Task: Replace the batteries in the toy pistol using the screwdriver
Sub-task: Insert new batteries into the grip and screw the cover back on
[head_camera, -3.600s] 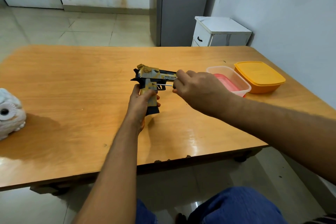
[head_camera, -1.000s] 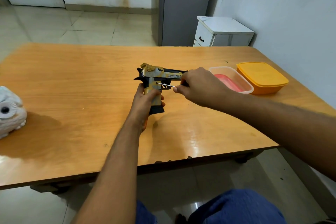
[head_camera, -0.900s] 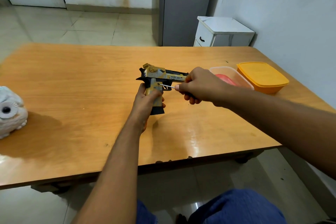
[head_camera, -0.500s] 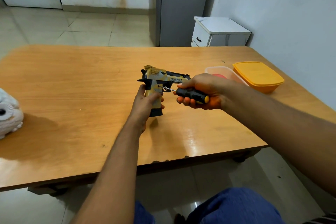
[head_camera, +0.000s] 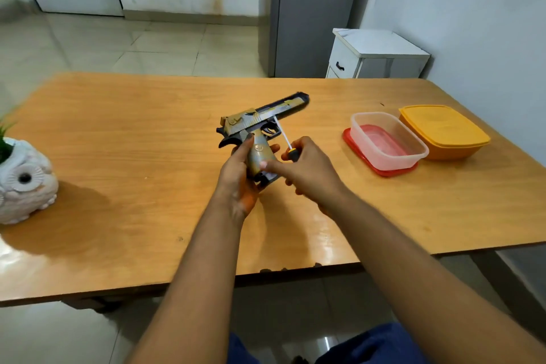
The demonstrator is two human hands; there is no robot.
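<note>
A gold and black toy pistol is held above the middle of the wooden table, barrel pointing to the far right. My left hand grips its handle from the left. My right hand holds a screwdriver with a black and yellow handle; its thin shaft points up toward the trigger area. The thumb of my right hand touches the lower part of the pistol's handle. Most of the screwdriver's handle is hidden in my palm.
A clear plastic box stands on a red lid at the right, with an orange lidded box just behind it. A white owl-shaped planter sits at the table's left edge. A white cabinet stands beyond the table.
The screwdriver tip has left the pistol's side and now points upward. My right hand moved down to the handle's lower part. The pistol's barrel has swung up and away to the far right.
</note>
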